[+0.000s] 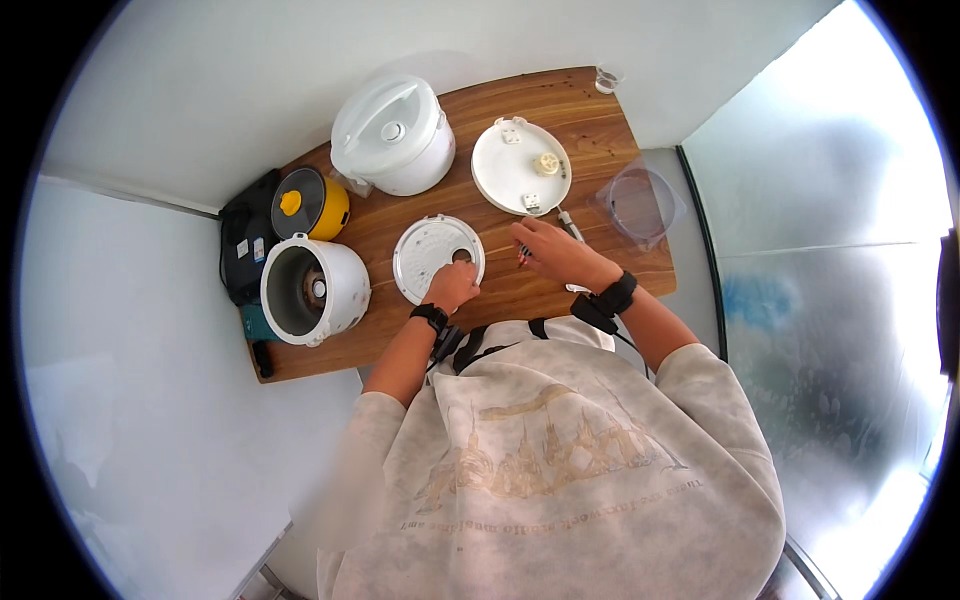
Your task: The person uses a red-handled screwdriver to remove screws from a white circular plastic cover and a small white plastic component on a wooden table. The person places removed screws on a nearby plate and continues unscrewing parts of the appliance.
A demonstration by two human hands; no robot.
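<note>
A round white perforated plate lies on the wooden table in front of me. My left hand grips its near right edge with curled fingers, close to a dark round opening. To the right, my right hand is closed on a small, thin object with red and dark parts; its kind is too small to make out. Just beyond that hand lies a slim tool with a grey handle. A larger white disc rests farther back, bearing a cream round knob-like part and small white fittings.
At the left stands an open white cooker body, beside a yellow pot and a black case. A lidded white cooker is at the back. On the right are a clear plastic container and a clear cup.
</note>
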